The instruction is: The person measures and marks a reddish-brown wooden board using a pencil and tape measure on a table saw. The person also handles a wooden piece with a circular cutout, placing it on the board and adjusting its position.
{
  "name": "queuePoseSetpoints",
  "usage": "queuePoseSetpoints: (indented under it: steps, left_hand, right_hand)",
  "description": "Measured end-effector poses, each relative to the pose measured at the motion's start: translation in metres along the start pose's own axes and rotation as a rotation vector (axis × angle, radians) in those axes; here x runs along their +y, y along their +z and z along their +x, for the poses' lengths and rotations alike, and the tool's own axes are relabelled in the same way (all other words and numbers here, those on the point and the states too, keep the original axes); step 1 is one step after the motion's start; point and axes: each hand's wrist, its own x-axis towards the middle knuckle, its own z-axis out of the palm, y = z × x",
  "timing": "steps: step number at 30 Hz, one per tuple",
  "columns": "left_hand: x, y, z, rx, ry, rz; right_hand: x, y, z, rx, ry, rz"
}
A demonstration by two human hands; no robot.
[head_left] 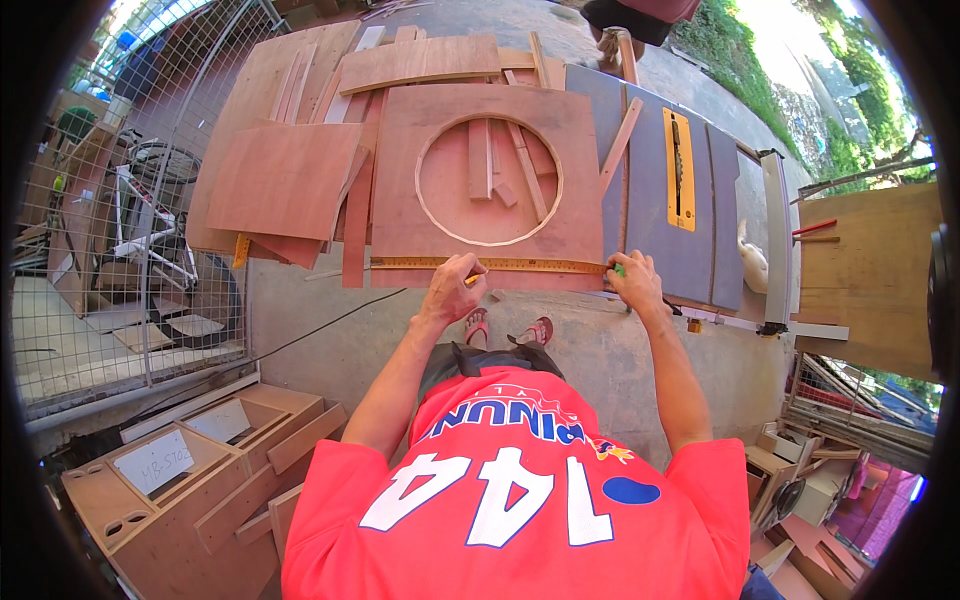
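A plywood panel [400, 180] with a large round cut-out lies flat in front of me. Along its near edge stretches a yellow measuring tape [540, 266]. My left hand [452, 292] is closed around a short yellow pencil [473, 280], resting at the panel's near edge beside the tape. At the tape's right end, my right hand [636, 282] grips the tape measure's body; only a bit of green shows, the rest hidden by the fingers. Through the round hole, several wood offcuts [481, 165] are visible underneath.
Right of the panel stands a grey table saw [645, 190] with its blade [679, 170] in a yellow insert. Plywood pieces [285, 180] are stacked at left. Wooden boxes [190, 490] sit lower left, near a wire fence [120, 300] and bicycle [150, 235]. Another person [640, 15] stands beyond.
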Motion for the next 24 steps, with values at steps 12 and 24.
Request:
queuePoseSetpoints:
  steps: [12, 24]
  left_hand:
    - [0.013, 0.001, -0.006, -0.056, 0.024, 0.074]
    - [0.014, -0.039, -0.017, 0.153, -0.187, -0.029]
  right_hand:
    - [0.000, 0.000, 0.000, 0.009, -0.007, 0.005]
    - [0.001, 0.003, 0.000, 0.030, -0.007, 0.013]
